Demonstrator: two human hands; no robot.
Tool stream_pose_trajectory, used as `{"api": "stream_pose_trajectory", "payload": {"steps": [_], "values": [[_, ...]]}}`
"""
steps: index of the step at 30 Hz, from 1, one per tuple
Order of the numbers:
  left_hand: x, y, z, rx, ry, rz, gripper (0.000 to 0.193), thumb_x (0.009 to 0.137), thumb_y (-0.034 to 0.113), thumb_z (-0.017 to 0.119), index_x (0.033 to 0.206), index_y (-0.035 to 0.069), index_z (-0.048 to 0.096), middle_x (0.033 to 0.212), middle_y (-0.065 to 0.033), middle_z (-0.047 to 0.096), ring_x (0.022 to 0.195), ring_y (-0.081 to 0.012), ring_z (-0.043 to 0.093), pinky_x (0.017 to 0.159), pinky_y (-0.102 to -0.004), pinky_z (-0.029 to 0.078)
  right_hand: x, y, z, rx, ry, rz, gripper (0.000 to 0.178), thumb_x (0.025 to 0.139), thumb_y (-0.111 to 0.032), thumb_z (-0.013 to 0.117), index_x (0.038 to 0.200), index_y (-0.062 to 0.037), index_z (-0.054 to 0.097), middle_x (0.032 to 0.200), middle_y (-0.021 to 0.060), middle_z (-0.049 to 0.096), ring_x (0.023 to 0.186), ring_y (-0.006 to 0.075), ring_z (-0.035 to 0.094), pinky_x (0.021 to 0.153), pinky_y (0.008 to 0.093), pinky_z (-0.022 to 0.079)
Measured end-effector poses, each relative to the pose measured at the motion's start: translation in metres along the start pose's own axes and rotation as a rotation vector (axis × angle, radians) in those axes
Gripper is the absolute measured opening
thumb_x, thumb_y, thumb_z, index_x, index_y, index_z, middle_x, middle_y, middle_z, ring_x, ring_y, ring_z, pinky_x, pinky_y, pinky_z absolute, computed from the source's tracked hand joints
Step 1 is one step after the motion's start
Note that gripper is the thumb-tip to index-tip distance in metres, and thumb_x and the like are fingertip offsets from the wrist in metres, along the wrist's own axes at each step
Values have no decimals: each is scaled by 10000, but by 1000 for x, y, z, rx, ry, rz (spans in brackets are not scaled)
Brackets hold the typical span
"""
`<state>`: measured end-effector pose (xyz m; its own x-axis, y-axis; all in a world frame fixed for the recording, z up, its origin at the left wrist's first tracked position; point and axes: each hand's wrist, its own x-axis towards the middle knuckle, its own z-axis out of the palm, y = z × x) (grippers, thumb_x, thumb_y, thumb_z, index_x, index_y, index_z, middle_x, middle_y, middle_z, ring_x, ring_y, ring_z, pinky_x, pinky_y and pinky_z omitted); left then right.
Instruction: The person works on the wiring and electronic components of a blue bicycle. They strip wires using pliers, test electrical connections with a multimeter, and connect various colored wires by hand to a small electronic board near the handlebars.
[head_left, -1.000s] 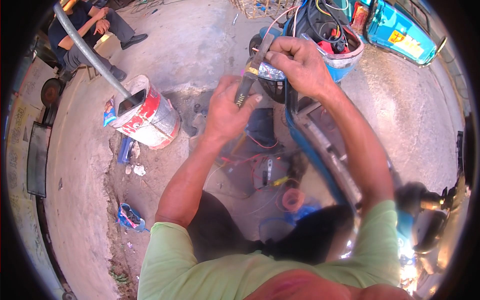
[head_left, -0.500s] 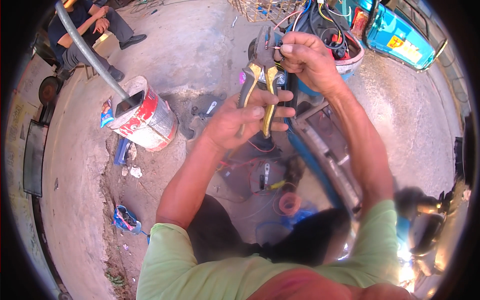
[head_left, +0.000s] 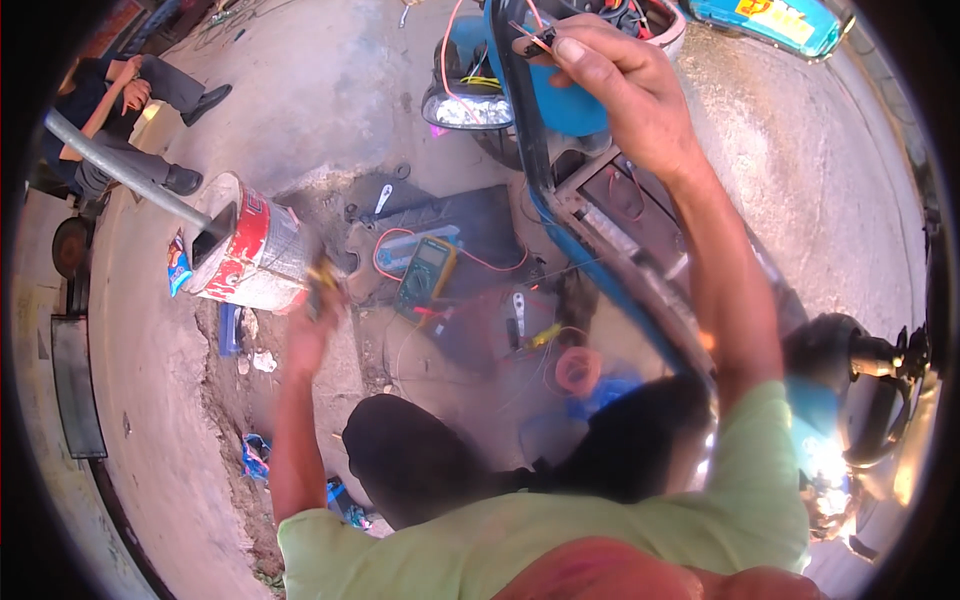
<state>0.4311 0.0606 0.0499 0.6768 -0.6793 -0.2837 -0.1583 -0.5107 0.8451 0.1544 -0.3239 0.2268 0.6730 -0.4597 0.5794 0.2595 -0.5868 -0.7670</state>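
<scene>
At the upper edge, right of centre, black connector [head_left: 541, 37]: looking small and dark, with a thin pinkish wire [head_left: 524, 30] running along it beside the black upright bar [head_left: 508, 75].
Pointing: the wire's free tip is aiming up and left, its long axis slanting away from the fingertips.
Right-hand grip: the right hand [head_left: 630, 90] is pinching the connector narrowly between thumb and forefinger.
Pliers [head_left: 321, 272]: showing yellow and dark, smearing with motion beside the red-and-white bucket [head_left: 262, 255]; blur is hiding their exact direction and whether the jaws are parting.
Left-hand grip: the left hand [head_left: 312, 318] is closing around the pliers.
Change: the pliers, spreading near the connector half a second ago, are now moving low on the left, leaving the multimeter [head_left: 428, 270] showing.
Farther out: a headlight [head_left: 470, 112] is facing the worker; another person [head_left: 98, 125] is sitting at upper left.
</scene>
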Motion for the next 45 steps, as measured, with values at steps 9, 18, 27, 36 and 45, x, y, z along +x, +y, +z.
{"api": "stream_pose_trajectory", "payload": {"steps": [9,18,27,36,45], "values": [[-58,-331,148,767,-1076,169,270,912,222,696,1143,84,718,1123,-145,696,1071,-318,660,962,-403,498,-49,13,5,-789,270,-318,243,856,1,746,1096,-37,744,1097,128,686,981,305,670,838,387,538],[20,-271,208,801,-1553,91,329,945,270,664,1216,84,688,1203,-140,674,1144,-306,630,1022,-409,465,-144,-25,-30,-865,181,282,132,837,-17,789,795,-7,664,726,94,619,660,197,597,585,321,456],[71,-229,192,586,-1687,68,389,978,317,632,1288,84,657,1284,-134,653,1216,-295,601,1081,-415,432,-280,-98,0,-519,-99,1049,317,909,-196,770,726,10,615,650,141,549,563,238,529,536,402,401],[64,-158,187,42,-1188,-10,274,977,232,706,1174,42,709,1130,-49,710,1043,-152,662,941,-329,531,-352,-19,51,-285,-420,1038,178,967,-181,635,921,-18,693,765,160,657,729,299,667,670,418,516],[-4,-182,194,78,-683,218,196,940,145,712,1100,33,731,1019,-82,680,893,-169,665,812,-309,541,-426,22,58,-430,-653,983,258,934,-265,648,829,-29,661,806,206,679,790,425,657,692,511,509]]}}
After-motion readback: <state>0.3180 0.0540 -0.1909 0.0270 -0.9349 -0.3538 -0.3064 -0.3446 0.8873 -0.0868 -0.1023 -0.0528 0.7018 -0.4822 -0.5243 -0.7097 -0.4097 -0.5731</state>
